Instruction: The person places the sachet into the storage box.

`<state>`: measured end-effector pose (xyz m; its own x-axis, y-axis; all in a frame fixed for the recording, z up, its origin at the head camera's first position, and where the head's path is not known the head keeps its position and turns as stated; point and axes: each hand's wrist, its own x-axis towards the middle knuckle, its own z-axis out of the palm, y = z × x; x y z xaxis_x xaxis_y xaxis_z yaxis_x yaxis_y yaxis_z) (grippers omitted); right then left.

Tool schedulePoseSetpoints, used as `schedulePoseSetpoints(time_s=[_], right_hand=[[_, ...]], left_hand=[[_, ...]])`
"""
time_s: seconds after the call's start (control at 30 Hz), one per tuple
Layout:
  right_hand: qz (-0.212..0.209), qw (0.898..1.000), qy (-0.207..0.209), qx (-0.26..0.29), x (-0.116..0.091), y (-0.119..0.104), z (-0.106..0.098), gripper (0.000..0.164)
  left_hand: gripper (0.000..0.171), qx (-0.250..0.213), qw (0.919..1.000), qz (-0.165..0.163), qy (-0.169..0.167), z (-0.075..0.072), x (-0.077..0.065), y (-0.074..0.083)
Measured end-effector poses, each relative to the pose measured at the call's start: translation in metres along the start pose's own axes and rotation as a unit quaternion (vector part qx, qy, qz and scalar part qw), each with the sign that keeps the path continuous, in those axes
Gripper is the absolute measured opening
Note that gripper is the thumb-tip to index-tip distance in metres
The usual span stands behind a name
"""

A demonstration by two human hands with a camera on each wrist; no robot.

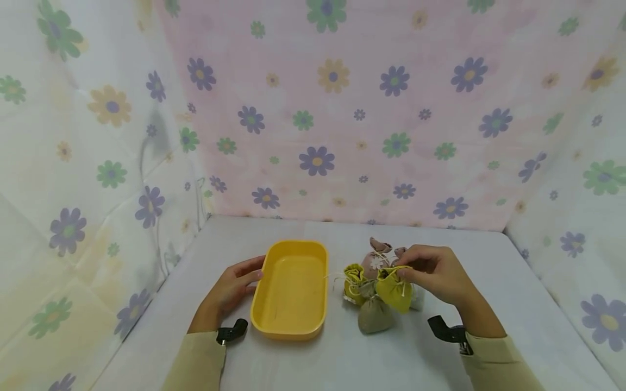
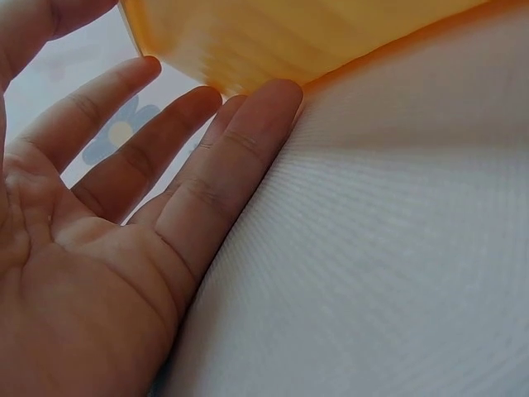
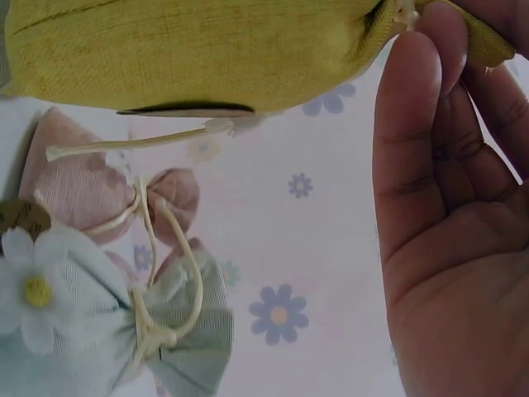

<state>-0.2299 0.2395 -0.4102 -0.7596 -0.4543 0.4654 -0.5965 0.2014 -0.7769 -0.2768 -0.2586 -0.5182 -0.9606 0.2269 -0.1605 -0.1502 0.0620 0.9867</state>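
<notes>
Closest to the lens, your beige sleeves (image 1: 195,365) reach over a white table (image 1: 337,364), a black device (image 1: 446,330) at each wrist. Your left hand (image 1: 233,288) rests beside a yellow tray (image 1: 293,293), fingers mostly straight and spread, tips touching its left outer wall. To the tray's right, your right hand (image 1: 437,271) pinches the gathered neck of a yellow-green pouch (image 1: 393,293) between thumb and fingers, holding it upright above a cluster of drawstring pouches (image 1: 375,265); you cannot tell whether its base touches them. In that cluster an olive-grey pouch (image 1: 375,316) sits nearest you, a second yellow pouch (image 1: 352,293) sits at the left, near the tray but apart from it, and a pale green pouch (image 3: 83,322) bearing a white daisy sits at the right, partly hidden. Behind them stands a pink pouch (image 3: 78,178), tied with cream cord. Beyond the table hangs a pink flowered cloth (image 1: 362,163)
</notes>
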Motion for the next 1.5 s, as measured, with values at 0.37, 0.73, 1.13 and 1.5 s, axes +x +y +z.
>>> schedulePoseSetpoints(time_s=[0.37,0.73,1.13,1.5], right_hand=[[-0.026,1.0,-0.008,0.014,0.021,-0.008,0.021,0.019],[-0.017,1.0,-0.017,0.02,0.046,-0.023,0.034,0.018],[-0.009,0.999,-0.028,0.023,0.075,-0.026,0.054,0.011],[0.006,0.999,-0.034,0.039,0.097,-0.024,0.078,0.007]], left_hand=[[0.062,0.014,0.9999,0.0,0.008,-0.001,-0.004,-0.001],[0.063,0.01,0.9999,-0.007,0.01,-0.003,-0.004,0.001],[0.062,0.004,1.0,-0.004,-0.004,-0.003,0.001,0.002],[0.06,0.018,0.9997,-0.007,-0.018,-0.003,-0.001,0.003]])
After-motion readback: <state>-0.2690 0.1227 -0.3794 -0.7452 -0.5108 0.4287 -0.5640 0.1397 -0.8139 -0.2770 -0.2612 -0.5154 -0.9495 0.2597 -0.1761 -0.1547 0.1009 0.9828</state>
